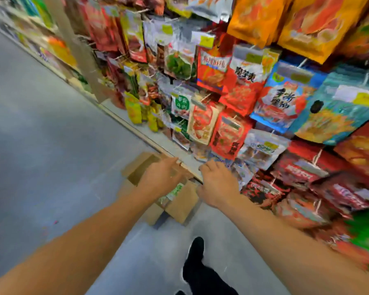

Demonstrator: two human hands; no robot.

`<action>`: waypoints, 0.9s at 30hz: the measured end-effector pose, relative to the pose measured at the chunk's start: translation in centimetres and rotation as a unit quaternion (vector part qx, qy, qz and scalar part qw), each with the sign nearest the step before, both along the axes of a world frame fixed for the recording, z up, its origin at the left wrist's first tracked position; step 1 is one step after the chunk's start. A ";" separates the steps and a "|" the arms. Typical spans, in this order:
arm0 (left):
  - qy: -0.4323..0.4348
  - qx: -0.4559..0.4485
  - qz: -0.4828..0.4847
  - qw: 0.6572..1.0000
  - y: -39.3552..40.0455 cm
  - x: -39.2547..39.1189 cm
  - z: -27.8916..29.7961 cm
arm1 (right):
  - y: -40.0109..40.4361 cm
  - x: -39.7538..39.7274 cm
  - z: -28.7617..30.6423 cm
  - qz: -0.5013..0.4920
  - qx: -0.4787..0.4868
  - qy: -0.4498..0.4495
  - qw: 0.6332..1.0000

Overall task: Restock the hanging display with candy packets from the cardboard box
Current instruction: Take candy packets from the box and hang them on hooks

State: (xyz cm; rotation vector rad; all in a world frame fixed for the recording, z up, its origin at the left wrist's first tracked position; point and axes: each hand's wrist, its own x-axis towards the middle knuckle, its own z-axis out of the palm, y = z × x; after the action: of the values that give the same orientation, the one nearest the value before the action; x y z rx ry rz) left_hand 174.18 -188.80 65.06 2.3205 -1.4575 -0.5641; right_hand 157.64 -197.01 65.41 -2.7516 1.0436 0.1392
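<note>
An open cardboard box point(180, 204) stands on the floor against the base of the display, its flaps spread out. Green and silver candy packets point(172, 193) show inside it. My left hand point(161, 174) reaches out over the box with fingers extended and holds nothing. My right hand point(218, 184) hovers just right of the box, near the lowest hanging packets, with fingers loosely curled and nothing in them. The hanging display point(232, 99) fills the right and top, packed with colourful snack bags on hooks. The view is motion-blurred.
A grey floor point(41, 145) stretches to the left along the aisle. The display's pale base ledge point(149, 135) runs diagonally above the box. My leg and black shoe point(197, 258) stand just below the box.
</note>
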 end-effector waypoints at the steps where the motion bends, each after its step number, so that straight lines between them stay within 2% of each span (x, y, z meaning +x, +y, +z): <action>1: -0.006 0.014 0.004 1.000 0.5 1.4 -1.1 | 0.0 1.5 -0.9 0.004 0.027 0.005 1.000; 4: -0.004 0.059 0.017 0.998 1.1 5.5 -3.5 | -0.5 5.7 -3.5 -0.003 0.097 0.005 0.995; 13: -0.006 0.144 0.031 0.989 -3.3 16.5 -7.8 | -7.0 15.6 -9.6 -0.014 0.201 0.060 0.978; 18: 0.055 0.161 0.046 0.984 -7.0 21.1 -10.8 | -10.6 20.3 -12.9 -0.038 0.249 0.083 0.964; 22: 0.072 0.194 0.015 0.978 -9.0 24.3 -12.8 | -11.8 23.2 -14.8 -0.037 0.272 0.114 0.955; 27: 0.106 0.231 -0.018 0.967 -12.1 30.4 -17.7 | -12.5 27.5 -19.2 -0.117 0.313 0.125 0.934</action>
State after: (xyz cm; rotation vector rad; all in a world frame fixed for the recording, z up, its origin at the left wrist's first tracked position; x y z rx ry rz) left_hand 204.59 -200.93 47.39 2.4684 -1.3792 -1.2366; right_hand 185.09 -209.49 46.21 -2.0544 1.1322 0.6730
